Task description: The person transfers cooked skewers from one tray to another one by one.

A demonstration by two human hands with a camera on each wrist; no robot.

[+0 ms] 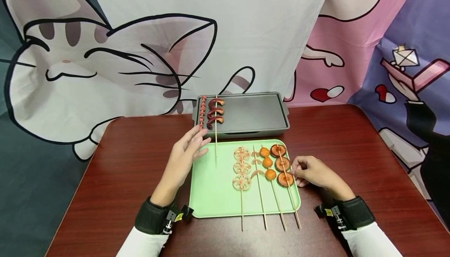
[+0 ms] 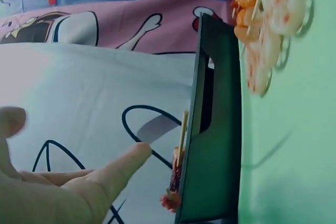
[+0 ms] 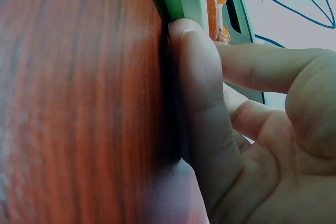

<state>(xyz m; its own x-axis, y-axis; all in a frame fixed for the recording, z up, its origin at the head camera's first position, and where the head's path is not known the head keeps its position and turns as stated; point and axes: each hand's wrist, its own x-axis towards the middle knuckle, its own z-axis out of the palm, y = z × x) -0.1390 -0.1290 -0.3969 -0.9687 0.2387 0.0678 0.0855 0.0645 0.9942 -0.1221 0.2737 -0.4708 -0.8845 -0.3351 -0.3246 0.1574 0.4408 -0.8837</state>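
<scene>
My left hand (image 1: 187,150) hovers with extended fingers at the front left corner of the grey grill pan (image 1: 253,112). It holds nothing in the left wrist view. On the pan lie a skewer of small red pieces (image 1: 202,110) and a skewer of dark red curled pieces (image 1: 215,113), whose stick reaches over the green tray (image 1: 214,194). My right hand (image 1: 313,172) pinches the tray's right rim between thumb and finger, beside a skewer of brown round slices (image 1: 283,165). Also on the tray are skewers of orange balls (image 1: 267,163), thin crescents (image 1: 257,162) and lotus root slices (image 1: 241,167).
Both trays stand on a dark red-brown wooden table (image 1: 140,151), the pan behind the green tray. The skewer sticks overhang the tray's front edge. A cartoon-printed cloth (image 1: 246,34) hangs behind the table.
</scene>
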